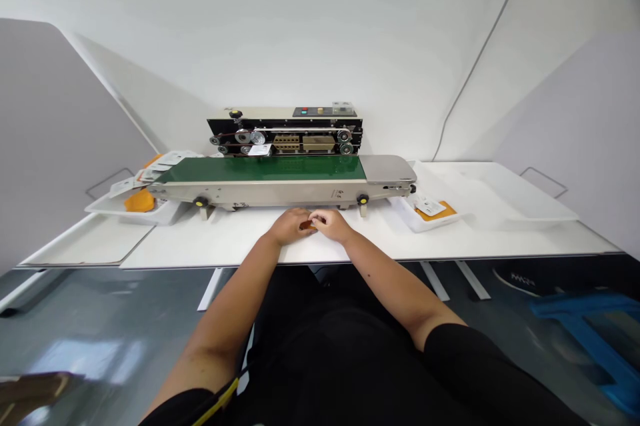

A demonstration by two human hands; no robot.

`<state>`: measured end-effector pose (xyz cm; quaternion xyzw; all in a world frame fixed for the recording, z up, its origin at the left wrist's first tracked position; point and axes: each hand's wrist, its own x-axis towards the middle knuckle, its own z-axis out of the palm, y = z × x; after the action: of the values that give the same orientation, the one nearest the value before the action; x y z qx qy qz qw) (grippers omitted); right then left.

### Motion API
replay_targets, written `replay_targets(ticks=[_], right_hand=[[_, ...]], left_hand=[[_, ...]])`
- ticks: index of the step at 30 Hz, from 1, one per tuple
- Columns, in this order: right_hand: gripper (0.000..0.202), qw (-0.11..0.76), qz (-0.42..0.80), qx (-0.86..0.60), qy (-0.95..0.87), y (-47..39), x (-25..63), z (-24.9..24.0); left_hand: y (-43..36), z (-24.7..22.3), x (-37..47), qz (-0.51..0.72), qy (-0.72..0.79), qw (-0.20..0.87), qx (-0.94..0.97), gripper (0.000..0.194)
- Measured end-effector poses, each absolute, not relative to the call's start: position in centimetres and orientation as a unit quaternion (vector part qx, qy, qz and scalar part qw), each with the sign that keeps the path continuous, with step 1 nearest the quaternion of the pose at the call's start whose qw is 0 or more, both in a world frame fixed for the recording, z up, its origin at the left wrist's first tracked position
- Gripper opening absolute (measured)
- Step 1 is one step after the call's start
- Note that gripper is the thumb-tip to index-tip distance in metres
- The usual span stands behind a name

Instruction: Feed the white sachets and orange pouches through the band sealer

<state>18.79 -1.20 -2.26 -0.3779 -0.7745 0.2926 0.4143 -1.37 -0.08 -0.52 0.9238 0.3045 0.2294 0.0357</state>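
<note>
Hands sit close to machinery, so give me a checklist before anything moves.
1. Orange piece in hand: ok, held between the left hand and right hand.
2. Orange piece undamaged: cannot tell, the fingers cover much of it.
3. Hands off the green belt: ok, both are in front of the conveyor.
4. Rollers free of packets: not ok, a white packet sits at them.
5. Machine stopped: cannot tell from one still picture.
6. Packets in the left tray lying flat: not ok, they are heaped.
</note>
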Motion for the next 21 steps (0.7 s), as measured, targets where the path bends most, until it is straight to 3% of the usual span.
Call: replay_targets(ticks=[8, 13, 21], right_hand=[[0.021, 0.431, 0.301, -0.379, -0.762, -1.3, 18.9, -2.0], [0.024, 0.429, 0.287, -0.438, -0.736, -1.0, 18.9, -1.9], [0.017, 0.388, 0.284, -0.502, -0.719, -1.1, 19.0, -1.4]], left_hand=[[0.6, -0.5, -1.9, 0.291, 0.281, 0.019, 0.914, 0.022], [0.6, -0.9, -2.2, 0.387, 0.332, 0.046, 0.859, 0.029], [0.6, -0.8, -2.9, 0.472, 0.399, 0.078, 0.782, 0.023]])
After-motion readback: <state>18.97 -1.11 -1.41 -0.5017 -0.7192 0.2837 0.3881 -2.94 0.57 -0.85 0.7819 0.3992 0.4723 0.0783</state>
